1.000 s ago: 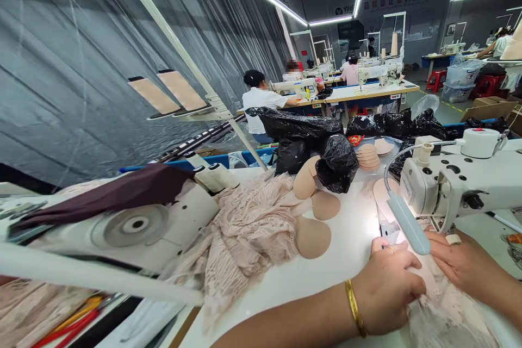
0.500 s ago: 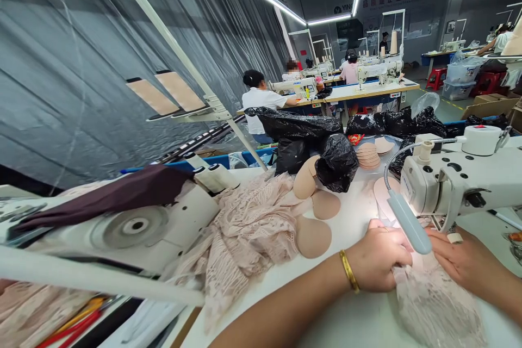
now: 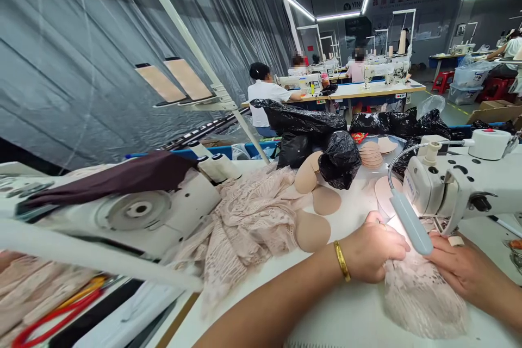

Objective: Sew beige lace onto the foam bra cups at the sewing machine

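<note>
Pale pink lace fabric (image 3: 426, 304) lies bunched on the white table under the head of a white sewing machine (image 3: 481, 174). My left hand (image 3: 377, 250), with a gold bangle at the wrist, has its fingers closed on the left edge of the lace. My right hand (image 3: 463, 266) rests flat on the lace's right side, fingers stretched toward the needle area. A grey lamp (image 3: 411, 225) on a flexible neck lights the cloth and hides the spot between my hands. Behind my left hand is a beige cup pad (image 3: 386, 193).
Left of my arm lies a heap of lace (image 3: 253, 217) beside loose beige pads (image 3: 313, 230). Black plastic bags (image 3: 340, 157) line the table's back. A second machine (image 3: 138, 209), partly under dark cloth, stands left. Co-workers (image 3: 265, 95) sit at machines beyond.
My left hand has shifted slightly left with the lace in it, and the fabric below sits farther left and more spread. My right hand stays flat by the needle area. The view has turned slightly.
</note>
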Demonstrator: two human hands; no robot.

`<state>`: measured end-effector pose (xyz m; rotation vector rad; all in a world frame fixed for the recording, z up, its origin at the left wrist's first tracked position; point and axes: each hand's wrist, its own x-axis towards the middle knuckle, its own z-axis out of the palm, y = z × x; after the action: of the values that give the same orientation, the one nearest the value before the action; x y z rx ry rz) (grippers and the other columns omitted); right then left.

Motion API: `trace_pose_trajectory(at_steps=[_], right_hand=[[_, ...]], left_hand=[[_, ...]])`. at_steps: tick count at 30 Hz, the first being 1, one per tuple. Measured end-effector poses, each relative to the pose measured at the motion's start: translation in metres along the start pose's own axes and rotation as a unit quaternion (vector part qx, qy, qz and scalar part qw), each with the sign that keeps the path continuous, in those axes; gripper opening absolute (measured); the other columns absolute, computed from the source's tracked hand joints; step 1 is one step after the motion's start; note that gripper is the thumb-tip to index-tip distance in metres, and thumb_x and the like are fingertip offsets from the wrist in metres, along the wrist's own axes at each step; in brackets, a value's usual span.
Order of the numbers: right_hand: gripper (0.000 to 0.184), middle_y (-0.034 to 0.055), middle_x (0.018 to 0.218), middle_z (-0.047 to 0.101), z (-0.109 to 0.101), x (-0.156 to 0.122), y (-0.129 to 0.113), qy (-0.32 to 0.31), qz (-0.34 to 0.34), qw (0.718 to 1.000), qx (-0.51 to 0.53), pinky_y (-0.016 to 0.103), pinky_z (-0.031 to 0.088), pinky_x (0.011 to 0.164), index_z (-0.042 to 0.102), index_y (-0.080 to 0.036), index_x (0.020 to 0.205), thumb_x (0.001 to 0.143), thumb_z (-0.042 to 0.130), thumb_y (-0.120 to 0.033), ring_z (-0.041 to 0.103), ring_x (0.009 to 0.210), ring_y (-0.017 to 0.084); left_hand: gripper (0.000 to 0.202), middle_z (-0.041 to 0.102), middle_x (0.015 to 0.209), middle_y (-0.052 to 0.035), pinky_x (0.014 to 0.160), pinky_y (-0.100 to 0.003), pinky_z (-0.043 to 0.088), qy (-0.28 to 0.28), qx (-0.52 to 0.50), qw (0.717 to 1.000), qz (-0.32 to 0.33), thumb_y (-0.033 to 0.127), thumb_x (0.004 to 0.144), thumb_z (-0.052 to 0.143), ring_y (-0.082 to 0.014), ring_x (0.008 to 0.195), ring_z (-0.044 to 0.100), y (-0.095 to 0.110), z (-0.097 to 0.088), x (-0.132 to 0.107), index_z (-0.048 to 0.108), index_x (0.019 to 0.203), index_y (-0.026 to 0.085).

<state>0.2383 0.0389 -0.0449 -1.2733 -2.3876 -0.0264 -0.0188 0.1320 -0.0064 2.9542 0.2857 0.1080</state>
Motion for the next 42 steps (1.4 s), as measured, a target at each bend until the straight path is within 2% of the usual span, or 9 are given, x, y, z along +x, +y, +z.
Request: trace_pose_trajectory(at_steps=[4,8,14,17,21,29,35,39,42], right_hand=[[0.033,0.0042,0.103,0.074,0.006,-0.006,0.006,-0.029,0.024,0.999,-0.025,0.035,0.054,0.072,0.071,-0.029,0.093,0.102,0.041,-0.017,0.066,0.085,0.024],[0.034,0.0066,0.095,0.073,0.013,-0.015,0.016,0.023,0.035,0.997,-0.059,0.037,0.056,0.067,0.072,-0.030,0.116,0.103,0.041,-0.024,0.067,0.086,0.027],[0.031,0.0087,0.106,0.075,0.011,-0.010,0.023,0.075,0.027,0.995,-0.052,0.048,0.056,0.096,0.069,-0.026,0.088,0.104,0.043,-0.022,0.069,0.106,0.030],[0.025,0.0109,0.112,0.074,0.008,-0.005,0.022,0.076,0.046,0.996,-0.028,0.047,0.058,0.095,0.066,-0.025,0.091,0.103,0.045,-0.022,0.067,0.114,0.032],[0.021,0.0122,0.121,0.072,0.007,-0.005,0.022,0.079,0.066,0.994,-0.032,0.043,0.061,0.089,0.064,-0.025,0.090,0.101,0.046,-0.023,0.065,0.122,0.033],[0.025,0.0088,0.118,0.076,0.007,-0.008,0.012,0.097,0.050,0.994,-0.019,0.043,0.060,0.088,0.070,-0.027,0.106,0.104,0.045,-0.024,0.072,0.108,0.029],[0.041,0.0098,0.130,0.073,0.003,-0.005,-0.003,-0.011,-0.032,0.999,-0.003,0.049,0.056,0.100,0.054,-0.028,0.142,0.103,0.058,-0.040,0.069,0.118,0.030],[0.021,0.0056,0.108,0.076,0.010,0.001,-0.006,-0.020,-0.026,0.999,0.011,0.038,0.058,0.085,0.068,-0.030,0.118,0.105,0.051,-0.027,0.072,0.100,0.025],[0.031,0.0036,0.087,0.072,0.011,0.001,-0.001,0.001,-0.002,1.000,-0.003,0.035,0.056,0.073,0.071,-0.030,0.099,0.103,0.043,-0.018,0.068,0.085,0.024]], left_hand=[[0.032,0.076,0.112,-0.0006,0.096,-0.044,0.033,0.011,-0.018,0.999,-0.026,0.008,0.072,0.063,-0.0241,0.100,0.065,-0.002,-0.004,0.001,0.071,0.100,0.021],[0.036,0.075,0.123,-0.0022,0.103,-0.047,0.031,0.028,-0.040,0.998,-0.036,0.011,0.080,0.060,-0.0257,0.111,0.065,-0.004,-0.003,0.001,0.072,0.112,0.024],[0.030,0.076,0.123,-0.0043,0.107,-0.052,0.030,0.039,-0.048,0.996,-0.059,0.015,0.085,0.060,-0.0246,0.104,0.067,-0.012,0.004,0.004,0.074,0.109,0.027],[0.023,0.078,0.114,-0.0049,0.109,-0.053,0.030,0.039,-0.037,0.996,-0.068,0.015,0.084,0.060,-0.0230,0.096,0.067,-0.013,0.006,0.005,0.075,0.100,0.024],[0.027,0.077,0.118,-0.0044,0.111,-0.052,0.027,0.048,-0.048,0.996,-0.056,0.015,0.085,0.059,-0.0241,0.103,0.066,-0.011,0.007,0.004,0.075,0.106,0.025],[0.039,0.071,0.135,-0.0039,0.108,-0.049,0.030,0.021,-0.050,0.998,-0.036,0.014,0.085,0.062,-0.0267,0.116,0.064,-0.011,0.002,-0.003,0.069,0.121,0.025],[0.031,0.069,0.124,-0.0088,0.099,-0.052,0.032,0.022,0.039,0.992,-0.119,0.031,0.096,0.057,-0.0306,0.110,0.061,0.001,-0.002,-0.006,0.068,0.124,0.028],[0.033,0.066,0.109,-0.0154,0.088,-0.048,0.037,-0.024,0.087,0.976,-0.199,0.038,0.094,0.057,-0.0309,0.097,0.059,0.022,-0.003,0.001,0.069,0.114,0.014],[0.036,0.065,0.110,-0.0156,0.088,-0.047,0.039,-0.044,0.073,0.977,-0.197,0.044,0.095,0.058,-0.0325,0.102,0.058,0.030,-0.008,0.002,0.068,0.110,0.013]])
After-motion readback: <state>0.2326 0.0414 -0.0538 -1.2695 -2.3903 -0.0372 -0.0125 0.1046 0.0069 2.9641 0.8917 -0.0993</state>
